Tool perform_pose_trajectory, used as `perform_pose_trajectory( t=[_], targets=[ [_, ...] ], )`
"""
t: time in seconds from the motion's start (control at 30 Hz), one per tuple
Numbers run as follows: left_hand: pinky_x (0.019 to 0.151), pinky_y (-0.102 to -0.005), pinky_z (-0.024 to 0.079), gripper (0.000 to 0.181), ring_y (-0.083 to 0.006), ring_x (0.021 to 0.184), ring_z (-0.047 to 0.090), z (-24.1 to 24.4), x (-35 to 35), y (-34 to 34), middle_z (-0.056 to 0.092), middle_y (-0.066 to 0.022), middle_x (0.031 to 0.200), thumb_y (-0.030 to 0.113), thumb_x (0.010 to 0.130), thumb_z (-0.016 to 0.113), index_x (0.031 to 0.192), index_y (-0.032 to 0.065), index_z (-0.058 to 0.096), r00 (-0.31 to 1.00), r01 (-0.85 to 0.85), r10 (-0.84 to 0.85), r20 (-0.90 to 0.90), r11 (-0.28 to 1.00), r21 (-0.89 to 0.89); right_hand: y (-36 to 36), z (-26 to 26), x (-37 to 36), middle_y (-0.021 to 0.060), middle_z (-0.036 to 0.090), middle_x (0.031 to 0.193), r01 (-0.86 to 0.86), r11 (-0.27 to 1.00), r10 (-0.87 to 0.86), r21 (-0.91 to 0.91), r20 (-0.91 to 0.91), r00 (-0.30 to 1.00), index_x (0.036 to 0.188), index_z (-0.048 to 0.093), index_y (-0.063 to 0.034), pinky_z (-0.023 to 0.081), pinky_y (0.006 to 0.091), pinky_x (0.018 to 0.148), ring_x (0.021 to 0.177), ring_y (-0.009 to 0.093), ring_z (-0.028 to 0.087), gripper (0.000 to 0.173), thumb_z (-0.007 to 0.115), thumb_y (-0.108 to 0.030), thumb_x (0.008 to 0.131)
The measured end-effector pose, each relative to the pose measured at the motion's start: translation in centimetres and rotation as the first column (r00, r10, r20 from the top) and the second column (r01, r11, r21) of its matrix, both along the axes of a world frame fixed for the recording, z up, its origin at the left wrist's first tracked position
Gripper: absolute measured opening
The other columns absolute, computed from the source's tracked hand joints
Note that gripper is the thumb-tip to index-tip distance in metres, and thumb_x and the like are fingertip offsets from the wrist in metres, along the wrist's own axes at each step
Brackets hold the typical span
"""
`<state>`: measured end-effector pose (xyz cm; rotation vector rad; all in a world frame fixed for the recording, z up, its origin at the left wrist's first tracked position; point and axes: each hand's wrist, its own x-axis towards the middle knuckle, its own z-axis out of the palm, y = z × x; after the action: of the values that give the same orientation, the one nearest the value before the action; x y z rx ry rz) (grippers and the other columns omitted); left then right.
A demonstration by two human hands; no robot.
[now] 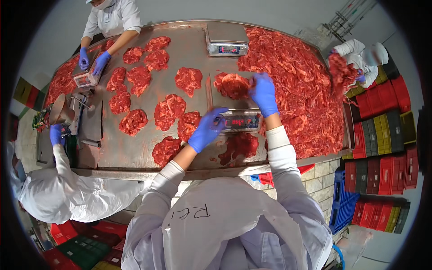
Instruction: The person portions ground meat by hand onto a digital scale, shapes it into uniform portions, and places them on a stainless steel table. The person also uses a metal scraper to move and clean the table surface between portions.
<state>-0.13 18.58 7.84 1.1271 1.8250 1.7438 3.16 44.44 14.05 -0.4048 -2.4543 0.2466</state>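
A portion of raw red meat (233,85) lies on the pan of a digital scale (242,120) in front of me. My right hand (264,93), in a blue glove, is at the right edge of this portion with its fingers bent in; whether it grips some meat is hidden. My left hand (208,129), also gloved in blue, is at the left end of the scale's lit display, fingers partly spread, with nothing seen in it. Below the scale lies a flat, dark piece of meat (239,148). A large heap of meat strips (297,94) spreads to the right of my right hand.
Several meat portions (188,81) lie on the steel table (141,158) to the left. A second scale (227,40) stands at the back. Co-workers are at the far left, near left and far right, one holding meat. Stacked crates (381,131) stand at the right.
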Motion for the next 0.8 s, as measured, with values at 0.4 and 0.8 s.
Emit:
perform_pose_trajectory(
  t=[0.4,0.8],
  targets=[
    [0.089,-0.0290,0.051,0.034,-0.0136,0.095,0.061,0.5,-3.4,5.1,0.067,-0.0066,0.109,0.002,0.094,0.062,0.128,0.0037,0.061,0.974,-0.222,0.219,0.058,0.974,0.049,3.4,4.1,-9.3,0.0156,0.072,0.090,-0.361,0.766,0.573,-0.531,0.312,0.758,0.096,0.070,-0.0016,0.056,0.0365,0.069,0.073,0.026,0.069,0.019,0.067,-0.010,0.079],
    [0.097,-0.0307,0.048,0.058,-0.0160,0.120,0.054,8.9,-7.1,13.0,0.058,-0.0094,0.134,-0.002,0.084,0.058,0.142,0.0038,0.050,0.958,0.282,-0.276,-0.074,0.955,0.090,6.0,11.5,2.7,0.0076,0.068,0.088,-0.430,0.179,0.392,-0.885,-0.337,0.856,0.098,0.064,-0.0021,0.052,0.0283,0.068,0.079,0.014,0.064,0.017,0.072,-0.008,0.084]
  ],
)
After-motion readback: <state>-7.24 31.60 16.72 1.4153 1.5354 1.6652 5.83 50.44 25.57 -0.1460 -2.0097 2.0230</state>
